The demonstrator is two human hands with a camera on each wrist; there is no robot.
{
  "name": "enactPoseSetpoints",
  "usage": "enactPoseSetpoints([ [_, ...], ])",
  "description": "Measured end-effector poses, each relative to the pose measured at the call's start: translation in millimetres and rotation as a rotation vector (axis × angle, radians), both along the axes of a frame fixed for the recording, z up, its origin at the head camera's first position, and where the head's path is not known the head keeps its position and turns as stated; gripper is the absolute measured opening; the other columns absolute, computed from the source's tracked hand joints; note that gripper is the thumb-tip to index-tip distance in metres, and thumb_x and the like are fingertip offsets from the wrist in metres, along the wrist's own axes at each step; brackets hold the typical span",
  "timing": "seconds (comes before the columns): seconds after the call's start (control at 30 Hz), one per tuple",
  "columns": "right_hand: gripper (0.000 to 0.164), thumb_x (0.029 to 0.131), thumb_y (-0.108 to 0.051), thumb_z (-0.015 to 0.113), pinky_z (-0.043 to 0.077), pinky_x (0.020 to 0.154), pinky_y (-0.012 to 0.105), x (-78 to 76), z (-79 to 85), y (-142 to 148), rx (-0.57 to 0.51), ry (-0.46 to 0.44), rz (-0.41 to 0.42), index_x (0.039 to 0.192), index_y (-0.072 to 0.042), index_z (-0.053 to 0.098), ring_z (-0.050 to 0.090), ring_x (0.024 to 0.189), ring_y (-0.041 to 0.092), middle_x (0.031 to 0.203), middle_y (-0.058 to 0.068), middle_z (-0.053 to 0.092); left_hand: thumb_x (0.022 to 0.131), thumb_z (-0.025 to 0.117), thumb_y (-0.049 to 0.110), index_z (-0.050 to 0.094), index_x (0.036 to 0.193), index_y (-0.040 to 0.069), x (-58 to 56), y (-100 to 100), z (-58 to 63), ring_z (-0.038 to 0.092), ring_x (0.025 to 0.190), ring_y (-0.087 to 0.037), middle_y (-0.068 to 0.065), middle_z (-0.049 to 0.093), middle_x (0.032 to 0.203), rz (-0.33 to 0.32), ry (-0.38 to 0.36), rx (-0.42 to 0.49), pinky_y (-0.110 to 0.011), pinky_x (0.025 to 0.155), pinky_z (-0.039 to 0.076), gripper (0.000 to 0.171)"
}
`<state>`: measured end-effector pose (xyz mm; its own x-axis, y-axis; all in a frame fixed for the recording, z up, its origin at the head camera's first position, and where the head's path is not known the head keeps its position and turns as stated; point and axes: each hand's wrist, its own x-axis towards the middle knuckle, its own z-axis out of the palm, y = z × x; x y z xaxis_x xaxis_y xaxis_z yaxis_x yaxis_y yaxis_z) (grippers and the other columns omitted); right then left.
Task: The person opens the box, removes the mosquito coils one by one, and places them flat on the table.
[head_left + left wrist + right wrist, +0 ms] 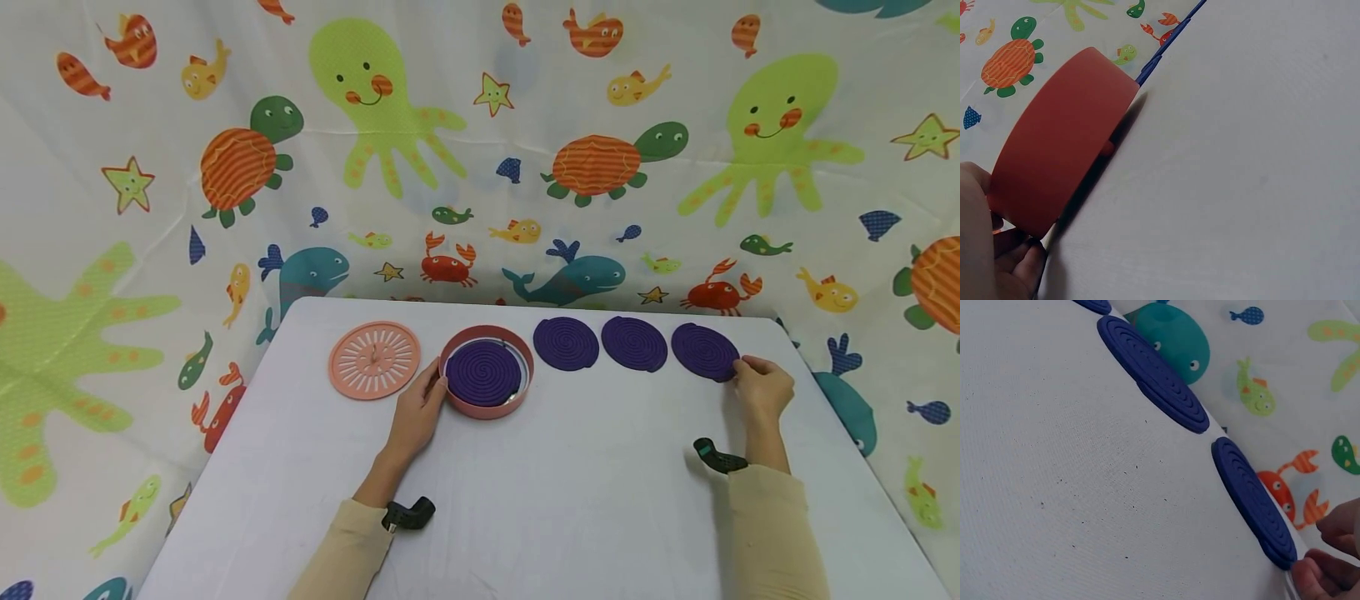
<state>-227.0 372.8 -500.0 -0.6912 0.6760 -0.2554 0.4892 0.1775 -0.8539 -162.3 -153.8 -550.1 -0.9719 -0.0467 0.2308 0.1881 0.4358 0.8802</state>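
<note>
Sea-animal cloth (pixel 262 58) hangs behind a white counter (pixel 600 492). On it stands a round pink box (pixel 487 412); the left hand (pixel 420 410) grips its left side, probably to steady it. One purple coil (pixel 483 372) lies inside, nearly filling it. Left of the box rests a slotted lid (pixel 375 360), perhaps set aside to leave the box uncovered. To its right, three more coils (pixel 634 343) lie spaced in a row, seemingly for easy grasping; the right hand (pixel 763 390) pinches the end coil (pixel 705 352) by its edge.
</note>
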Motion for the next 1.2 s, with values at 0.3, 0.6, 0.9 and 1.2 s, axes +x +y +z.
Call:
enactPoseSetpoints([
  [0.3,0.037,0.098,-0.021,0.06,0.047,0.057,0.005,1.0,2.5,-2,-0.062,0.064,-0.036,0.133,-0.008,0.062,0.054,0.074,0.001,0.087,-0.015,0.053,0.106,0.05,0.032,0.046,0.15,0.009,-1.0,0,-0.8,0.05,0.14,-0.022,-0.009,0.054,0.15,0.003,-0.008,-0.002,-0.038,0.115,0.044,0.05],
  [0.6,0.041,0.097,-0.022,0.061,0.046,0.059,0.003,0.1,6.1,-7,-0.103,0.121,-0.074,0.137,-0.009,0.061,0.054,0.076,0.0,0.09,-0.015,0.056,0.106,0.05,0.032,0.046,0.151,0.009,-0.1,0,0.6,0.05,0.14,-0.022,-0.009,0.053,0.15,0.004,-0.02,-0.006,-0.038,0.115,0.043,0.05],
  [0.9,0.042,0.097,-0.023,0.062,0.046,0.058,0.002,0.8,15.1,-17,-0.12,0.179,-0.086,0.137,-0.009,0.061,0.056,0.076,0.0,0.084,-0.016,0.056,0.106,0.05,0.032,0.046,0.151,0.01,0.1,0,1.3,0.049,0.141,-0.021,-0.008,0.053,0.15,0.01,-0.025,-0.009,-0.038,0.116,0.043,0.05],
  [1.2,0.044,0.098,-0.028,0.062,0.046,0.061,0.0,2.0,21.7,-26,-0.083,0.207,-0.069,0.138,-0.009,0.061,0.058,0.076,-0.003,0.087,-0.017,0.055,0.106,0.05,0.032,0.046,0.15,0.01,0.0,0,-0.2,0.049,0.141,-0.022,-0.008,0.053,0.15,0.006,-0.014,-0.01,-0.039,0.116,0.043,0.05],
])
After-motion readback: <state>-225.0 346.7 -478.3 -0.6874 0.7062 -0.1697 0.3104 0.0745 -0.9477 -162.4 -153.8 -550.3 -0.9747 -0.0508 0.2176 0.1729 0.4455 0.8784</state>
